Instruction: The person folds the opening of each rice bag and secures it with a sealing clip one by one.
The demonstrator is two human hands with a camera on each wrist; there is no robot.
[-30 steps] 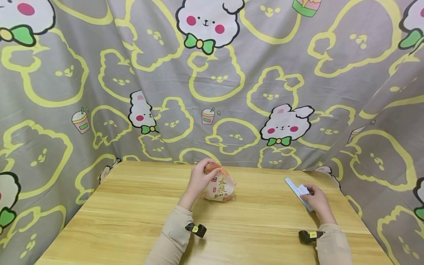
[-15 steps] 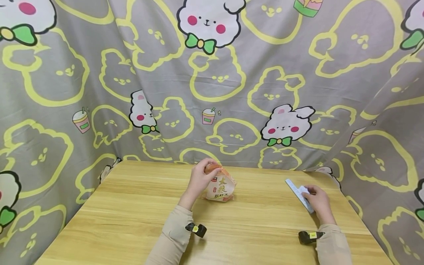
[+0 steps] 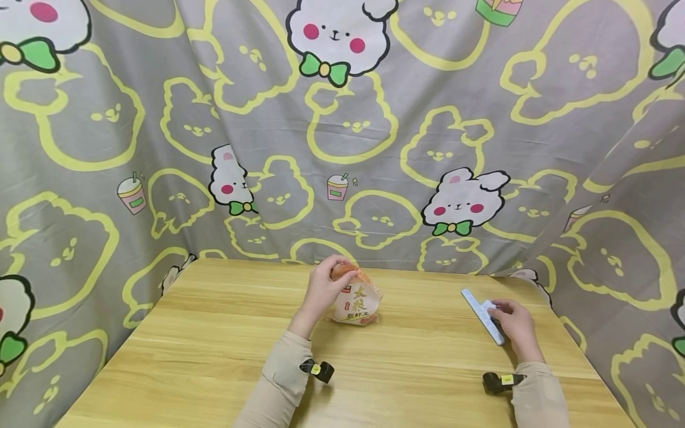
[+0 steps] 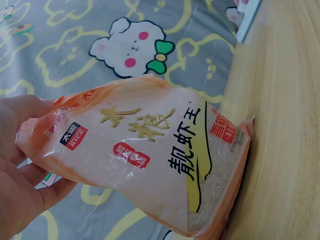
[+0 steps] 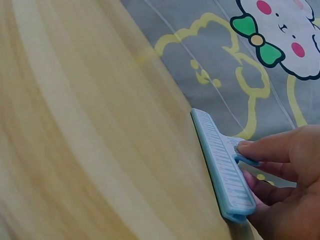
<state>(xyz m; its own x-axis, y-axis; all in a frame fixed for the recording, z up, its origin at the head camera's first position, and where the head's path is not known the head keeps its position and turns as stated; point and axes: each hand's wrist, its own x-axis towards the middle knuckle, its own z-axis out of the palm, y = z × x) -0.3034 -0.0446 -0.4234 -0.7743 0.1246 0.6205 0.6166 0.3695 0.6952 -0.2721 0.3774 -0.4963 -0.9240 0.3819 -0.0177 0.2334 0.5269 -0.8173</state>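
Blue clip point(image 5: 221, 160) is turning slightly, right hand point(image 3: 515, 324) pinching it | left hand point(image 3: 323, 288) gripping bag point(image 4: 142, 150) top | bag is standing orange-white, rice point(image 4: 218, 182) showing | curtain point(image 3: 353, 139) is hanging behind table point(image 3: 214, 351)

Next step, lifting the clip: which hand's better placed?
Right, most likely. The right hand pinches the clip, while the left hand is well away from it, gripping the bag by its top.
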